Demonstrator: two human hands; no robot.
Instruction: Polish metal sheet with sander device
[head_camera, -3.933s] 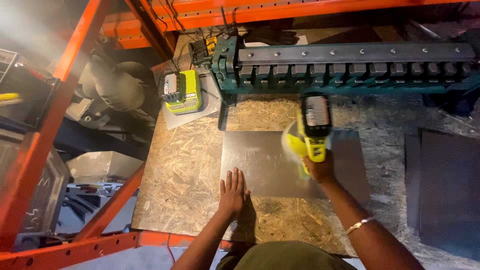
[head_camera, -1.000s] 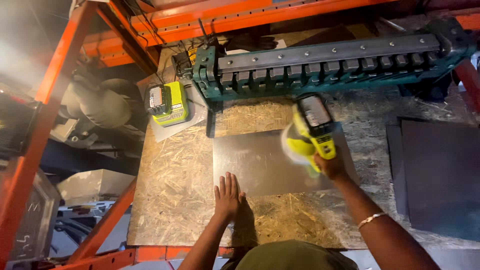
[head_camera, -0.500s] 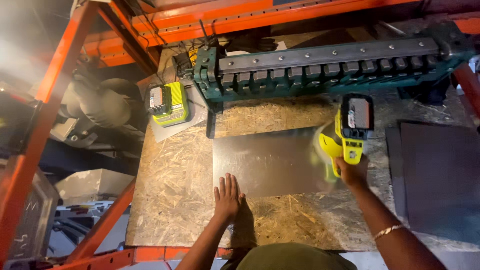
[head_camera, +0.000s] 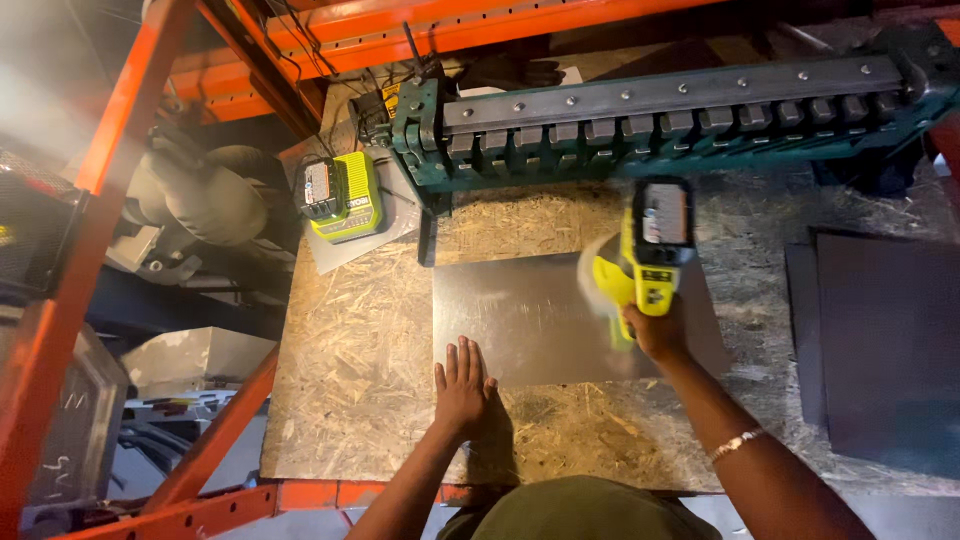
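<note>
Left hand (head_camera: 462, 390): fingers extended and close together, palm flat, grasping nothing. The fingertips press on the near edge of the flat rectangular grey sheet of metal (head_camera: 520, 315); the heel of the hand rests on the chipboard bench top (head_camera: 350, 380).

Right hand (head_camera: 655, 330): fingers clenched round the handle of the yellow-green and black cordless power tool (head_camera: 650, 250). The tool stands over the right part of the sheet, its battery end toward the far side of the bench. A pale blurred disc shows at its left side, consistent with a spinning part; its kind cannot be told.

Change noted: across the preceding seconds the tool moved from the middle of the sheet to beyond its right edge, and it now sits back inward, over the right part. The left hand has not shifted, nor has the sheet. Judgement: the tool is making side-to-side passes over the sheet surface while the left hand pins it down.

Surroundings: a long green and grey metal bending brake (head_camera: 660, 115) runs along the far side of the bench, near the sheet. A yellow-green battery charger (head_camera: 340, 195) lies at the far left corner. Dark metal sheets (head_camera: 890, 340) lie to the right, well apart. Orange steel rack beams (head_camera: 110, 180) frame the bench.
</note>
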